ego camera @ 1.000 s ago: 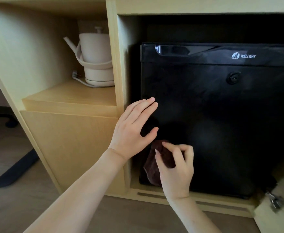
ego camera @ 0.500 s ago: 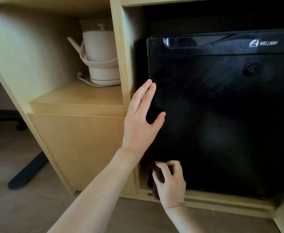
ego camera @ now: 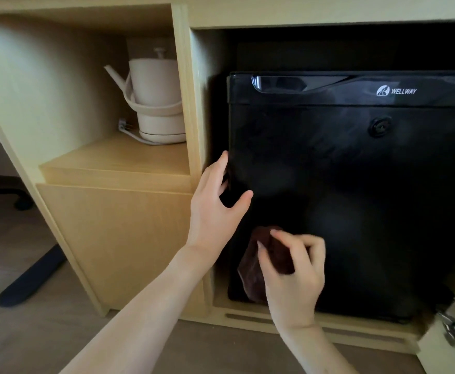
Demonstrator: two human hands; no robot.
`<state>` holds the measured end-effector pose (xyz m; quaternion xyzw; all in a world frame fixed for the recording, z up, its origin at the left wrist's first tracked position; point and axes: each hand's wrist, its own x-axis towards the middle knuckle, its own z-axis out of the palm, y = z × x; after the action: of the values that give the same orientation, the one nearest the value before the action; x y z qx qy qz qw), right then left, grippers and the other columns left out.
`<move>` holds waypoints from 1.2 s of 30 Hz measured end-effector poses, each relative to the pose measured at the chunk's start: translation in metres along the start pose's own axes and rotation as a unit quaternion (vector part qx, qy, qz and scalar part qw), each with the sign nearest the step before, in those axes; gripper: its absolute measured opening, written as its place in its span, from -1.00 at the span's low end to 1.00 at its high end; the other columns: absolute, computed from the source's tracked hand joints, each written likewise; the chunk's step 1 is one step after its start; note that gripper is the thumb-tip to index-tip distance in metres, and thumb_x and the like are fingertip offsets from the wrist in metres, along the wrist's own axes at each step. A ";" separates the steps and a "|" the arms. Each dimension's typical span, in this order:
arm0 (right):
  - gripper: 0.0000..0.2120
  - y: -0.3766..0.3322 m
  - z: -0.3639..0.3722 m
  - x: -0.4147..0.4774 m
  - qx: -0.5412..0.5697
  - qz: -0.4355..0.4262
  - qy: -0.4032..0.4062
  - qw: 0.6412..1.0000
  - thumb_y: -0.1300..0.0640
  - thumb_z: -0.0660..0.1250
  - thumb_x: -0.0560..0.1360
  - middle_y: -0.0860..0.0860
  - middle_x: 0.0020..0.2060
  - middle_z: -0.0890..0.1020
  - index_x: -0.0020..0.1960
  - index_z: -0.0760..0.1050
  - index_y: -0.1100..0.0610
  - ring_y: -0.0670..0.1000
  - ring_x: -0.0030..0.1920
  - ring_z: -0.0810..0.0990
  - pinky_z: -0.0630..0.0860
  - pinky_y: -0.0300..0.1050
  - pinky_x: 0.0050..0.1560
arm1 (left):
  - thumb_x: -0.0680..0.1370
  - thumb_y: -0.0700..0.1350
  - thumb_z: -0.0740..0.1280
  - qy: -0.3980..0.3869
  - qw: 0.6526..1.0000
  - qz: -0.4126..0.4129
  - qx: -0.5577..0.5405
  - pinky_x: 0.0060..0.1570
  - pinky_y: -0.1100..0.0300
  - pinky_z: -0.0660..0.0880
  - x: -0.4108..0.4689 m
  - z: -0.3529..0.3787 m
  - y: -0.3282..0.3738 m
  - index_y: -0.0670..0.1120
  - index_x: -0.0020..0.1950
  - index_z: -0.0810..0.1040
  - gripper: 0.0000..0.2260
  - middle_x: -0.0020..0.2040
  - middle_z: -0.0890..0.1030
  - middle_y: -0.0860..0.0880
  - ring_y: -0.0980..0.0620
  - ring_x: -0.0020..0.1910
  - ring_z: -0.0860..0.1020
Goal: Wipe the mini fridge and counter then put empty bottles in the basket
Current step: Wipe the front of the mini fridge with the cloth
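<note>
Right hand (ego camera: 292, 276) was clamped on brown cloth (ego camera: 258, 265) against lower-left of the Wellway mini fridge (ego camera: 355, 198) door; left hand (ego camera: 215, 209) spread open, fingers hooked at door's left edge. Risk: door swinging open w/ wiping pressure, cloth slipping

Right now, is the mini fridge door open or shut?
Shut. The mini fridge door lies flat across its front, no interior showing. The left hand grips its left edge; the right hand holds a brown cloth.
</note>
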<state>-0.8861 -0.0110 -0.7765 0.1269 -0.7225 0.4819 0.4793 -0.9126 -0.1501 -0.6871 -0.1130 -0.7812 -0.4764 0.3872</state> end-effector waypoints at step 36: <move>-0.75 0.091 -0.054 -0.064 -0.155 0.211 -0.004 0.965 0.13 0.57 0.39 -0.05 0.00 0.45 0.02 0.60 0.06 0.00 -0.09 0.58 0.58 -0.13 -0.16 | 0.58 -0.21 0.39 -0.080 0.984 -0.156 -0.004 0.23 0.43 0.41 -0.059 0.004 -0.033 0.14 0.58 0.18 -0.34 0.47 0.38 0.10 0.17 0.38 0.43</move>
<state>-0.8814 0.0617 -0.8771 -0.1026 -0.8009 0.4536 0.3772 -0.8929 -0.1525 -0.7526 -0.0290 -0.8158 -0.5237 0.2438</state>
